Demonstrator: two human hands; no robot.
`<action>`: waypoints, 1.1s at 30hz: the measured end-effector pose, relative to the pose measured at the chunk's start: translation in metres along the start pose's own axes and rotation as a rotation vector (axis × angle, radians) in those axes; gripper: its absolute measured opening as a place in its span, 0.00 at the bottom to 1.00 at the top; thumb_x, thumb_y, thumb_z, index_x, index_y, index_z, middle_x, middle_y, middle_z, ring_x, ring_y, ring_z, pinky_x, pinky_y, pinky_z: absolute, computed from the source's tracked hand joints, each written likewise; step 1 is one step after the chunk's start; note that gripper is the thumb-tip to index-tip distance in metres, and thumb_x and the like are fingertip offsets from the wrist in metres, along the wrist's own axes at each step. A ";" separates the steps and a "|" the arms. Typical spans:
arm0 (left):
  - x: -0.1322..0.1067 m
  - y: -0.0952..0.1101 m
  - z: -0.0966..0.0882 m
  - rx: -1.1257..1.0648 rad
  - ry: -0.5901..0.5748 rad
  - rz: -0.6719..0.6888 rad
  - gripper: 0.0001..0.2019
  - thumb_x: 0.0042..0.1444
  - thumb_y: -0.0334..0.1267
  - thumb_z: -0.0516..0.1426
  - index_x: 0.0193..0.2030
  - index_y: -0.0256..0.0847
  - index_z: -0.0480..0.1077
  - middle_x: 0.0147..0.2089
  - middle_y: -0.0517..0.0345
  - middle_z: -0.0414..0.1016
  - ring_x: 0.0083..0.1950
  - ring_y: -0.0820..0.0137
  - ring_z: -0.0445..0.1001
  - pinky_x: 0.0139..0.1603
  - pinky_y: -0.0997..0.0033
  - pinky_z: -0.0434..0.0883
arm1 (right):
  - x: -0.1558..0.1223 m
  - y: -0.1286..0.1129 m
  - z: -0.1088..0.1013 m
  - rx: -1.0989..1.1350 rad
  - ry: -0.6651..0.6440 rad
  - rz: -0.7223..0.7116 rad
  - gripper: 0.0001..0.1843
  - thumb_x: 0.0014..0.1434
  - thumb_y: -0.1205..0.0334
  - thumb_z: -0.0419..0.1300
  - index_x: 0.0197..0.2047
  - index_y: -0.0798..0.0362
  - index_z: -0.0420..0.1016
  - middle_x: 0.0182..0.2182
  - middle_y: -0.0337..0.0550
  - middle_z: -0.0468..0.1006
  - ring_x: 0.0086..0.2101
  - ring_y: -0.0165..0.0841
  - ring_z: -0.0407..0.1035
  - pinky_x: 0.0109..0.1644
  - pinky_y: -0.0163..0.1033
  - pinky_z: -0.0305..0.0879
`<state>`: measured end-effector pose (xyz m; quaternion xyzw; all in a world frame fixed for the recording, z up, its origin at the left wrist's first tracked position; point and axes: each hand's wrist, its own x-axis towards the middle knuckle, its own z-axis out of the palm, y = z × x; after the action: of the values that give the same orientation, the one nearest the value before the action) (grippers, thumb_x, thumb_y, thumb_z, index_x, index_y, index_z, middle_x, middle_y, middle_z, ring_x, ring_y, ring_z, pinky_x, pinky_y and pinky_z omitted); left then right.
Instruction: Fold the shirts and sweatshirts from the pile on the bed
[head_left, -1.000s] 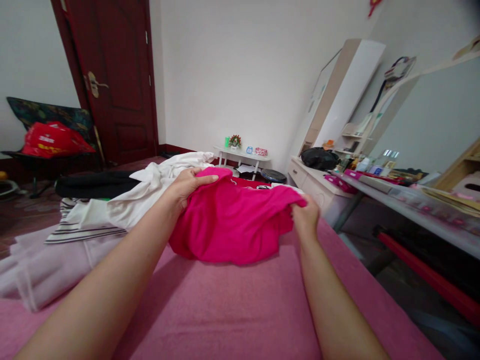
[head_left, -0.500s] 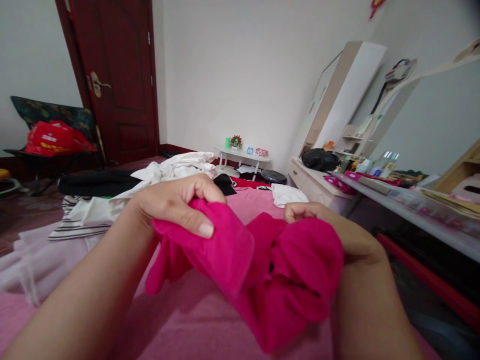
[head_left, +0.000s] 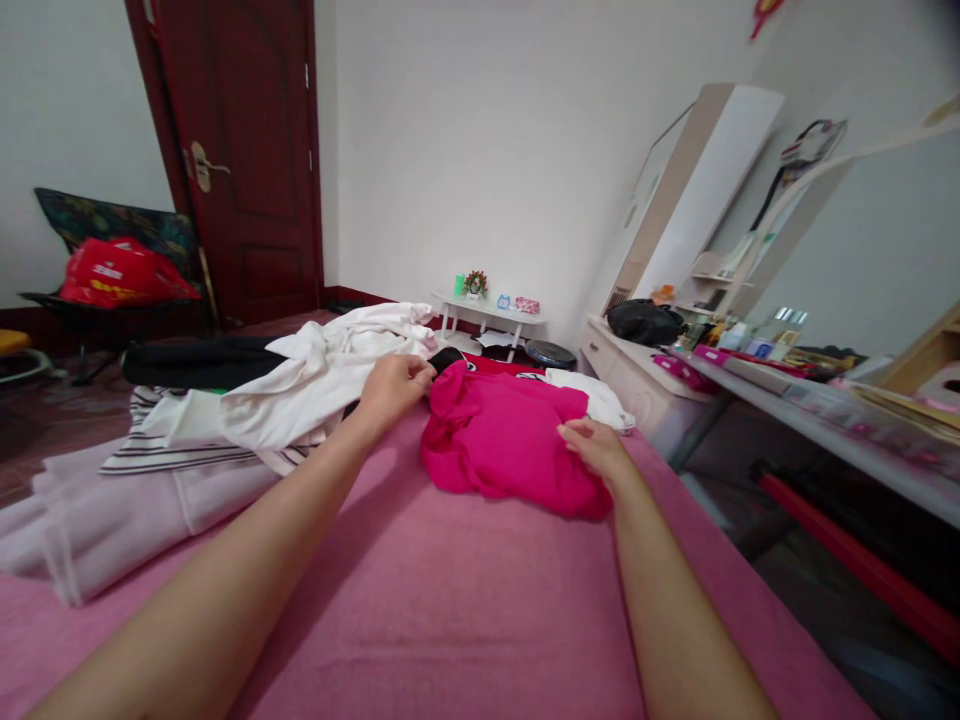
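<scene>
A bright magenta garment [head_left: 510, 435], of a kind I cannot make out, hangs or lies spread out and wrinkled over the far part of the pink bed cover [head_left: 450, 600]. My left hand [head_left: 396, 388] is closed in a pinch at its upper left edge; the fingertips are partly hidden. At its right side, my right hand [head_left: 596, 450] pinches the cloth between thumb and fingers. Just behind the garment are a folded white cloth [head_left: 604, 402] and a red piece of clothing [head_left: 491, 366].
Left of my hands lie a heap of white clothing [head_left: 300, 385], a striped garment [head_left: 180, 457], black clothing [head_left: 199, 358] and pale lilac fabric [head_left: 150, 510]. A cluttered desk [head_left: 810, 430] borders the right side. Beyond stand a low white table [head_left: 491, 310] and a door [head_left: 247, 160].
Both hands have moved forward, away from me, with the magenta garment. It was bunched up close to me and is now opened out flatter over the bed.
</scene>
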<state>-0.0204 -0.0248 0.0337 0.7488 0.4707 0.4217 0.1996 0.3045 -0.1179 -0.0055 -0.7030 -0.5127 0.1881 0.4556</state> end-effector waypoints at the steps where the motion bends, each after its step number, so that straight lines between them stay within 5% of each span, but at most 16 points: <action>1: -0.004 0.003 0.001 0.055 -0.160 -0.030 0.15 0.55 0.46 0.53 0.28 0.37 0.74 0.29 0.50 0.78 0.30 0.64 0.76 0.34 0.69 0.71 | -0.002 0.002 -0.001 -0.030 -0.051 0.028 0.19 0.43 0.47 0.66 0.27 0.55 0.73 0.19 0.40 0.73 0.22 0.31 0.67 0.24 0.33 0.62; 5: -0.022 0.017 0.012 0.183 -0.951 -0.243 0.23 0.53 0.53 0.55 0.16 0.37 0.68 0.19 0.49 0.73 0.21 0.66 0.72 0.28 0.68 0.70 | -0.008 0.000 -0.008 -0.246 -0.391 0.158 0.23 0.40 0.44 0.68 0.16 0.55 0.68 0.11 0.36 0.65 0.15 0.25 0.56 0.18 0.32 0.51; 8: -0.032 0.019 0.023 0.239 -1.131 -0.236 0.20 0.44 0.52 0.62 0.16 0.38 0.67 0.16 0.52 0.71 0.21 0.65 0.72 0.26 0.68 0.70 | -0.012 -0.007 -0.010 -0.406 -0.666 0.155 0.18 0.38 0.50 0.70 0.18 0.55 0.70 0.11 0.32 0.62 0.15 0.23 0.52 0.19 0.31 0.48; 11: -0.037 0.018 0.033 0.185 -0.993 -0.085 0.12 0.36 0.40 0.67 0.19 0.38 0.68 0.16 0.58 0.71 0.18 0.66 0.71 0.23 0.71 0.67 | -0.017 -0.014 -0.005 -0.399 -0.689 0.098 0.08 0.31 0.68 0.69 0.18 0.55 0.74 0.13 0.32 0.67 0.17 0.24 0.58 0.22 0.31 0.52; 14: -0.031 0.013 0.035 0.120 -0.793 -0.018 0.04 0.40 0.32 0.62 0.22 0.38 0.70 0.16 0.61 0.70 0.18 0.69 0.71 0.24 0.75 0.66 | -0.020 -0.020 -0.005 -0.363 -0.570 0.077 0.04 0.32 0.71 0.64 0.15 0.56 0.72 0.12 0.33 0.67 0.17 0.25 0.59 0.22 0.31 0.52; 16: -0.020 0.005 0.030 0.072 -0.576 -0.028 0.05 0.48 0.33 0.57 0.31 0.38 0.73 0.21 0.59 0.73 0.22 0.69 0.73 0.26 0.75 0.68 | -0.018 -0.022 -0.011 -0.312 -0.400 0.045 0.01 0.36 0.67 0.61 0.17 0.56 0.73 0.14 0.34 0.68 0.18 0.26 0.60 0.22 0.31 0.52; 20: 0.000 -0.013 0.010 0.032 0.013 -0.054 0.19 0.56 0.30 0.44 0.50 0.36 0.68 0.45 0.47 0.75 0.39 0.67 0.76 0.36 0.71 0.71 | -0.006 -0.021 -0.027 -0.211 0.112 0.010 0.18 0.51 0.57 0.50 0.37 0.59 0.75 0.27 0.44 0.76 0.27 0.32 0.68 0.25 0.33 0.58; 22: 0.003 -0.016 0.005 0.066 0.283 0.006 0.18 0.52 0.29 0.47 0.48 0.36 0.70 0.48 0.47 0.73 0.41 0.66 0.75 0.41 0.69 0.71 | -0.001 -0.020 -0.029 -0.178 0.307 0.006 0.22 0.52 0.54 0.49 0.43 0.59 0.72 0.32 0.48 0.78 0.30 0.34 0.71 0.27 0.34 0.61; 24: 0.000 -0.014 0.007 0.124 0.328 0.105 0.14 0.50 0.30 0.51 0.41 0.38 0.73 0.42 0.51 0.76 0.39 0.65 0.74 0.42 0.68 0.69 | -0.002 -0.021 -0.026 -0.152 0.338 -0.007 0.20 0.51 0.51 0.53 0.39 0.57 0.73 0.29 0.47 0.78 0.28 0.35 0.72 0.27 0.34 0.63; 26: -0.007 -0.009 0.015 0.181 0.114 0.154 0.11 0.51 0.34 0.53 0.37 0.40 0.75 0.34 0.54 0.77 0.35 0.65 0.74 0.38 0.69 0.68 | -0.007 -0.025 -0.019 -0.165 0.099 -0.008 0.19 0.49 0.46 0.58 0.27 0.55 0.73 0.21 0.44 0.76 0.23 0.32 0.70 0.24 0.34 0.63; 30: -0.018 -0.007 0.033 0.193 -0.537 0.151 0.16 0.54 0.48 0.54 0.30 0.39 0.76 0.24 0.56 0.74 0.27 0.65 0.73 0.31 0.71 0.66 | -0.025 -0.037 -0.001 -0.356 -0.576 0.012 0.23 0.43 0.41 0.65 0.17 0.54 0.71 0.15 0.43 0.74 0.18 0.32 0.68 0.22 0.35 0.63; 33: -0.022 -0.017 0.043 0.181 -0.699 0.215 0.22 0.44 0.50 0.63 0.43 0.39 0.76 0.37 0.54 0.77 0.37 0.63 0.74 0.38 0.71 0.69 | -0.033 -0.040 0.014 -0.480 -0.519 -0.095 0.19 0.29 0.49 0.74 0.21 0.51 0.74 0.23 0.43 0.78 0.24 0.36 0.72 0.28 0.38 0.67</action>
<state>0.0013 -0.0318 -0.0119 0.9073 0.3282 0.1160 0.2357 0.2593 -0.1384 0.0137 -0.6942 -0.6730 0.2133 0.1403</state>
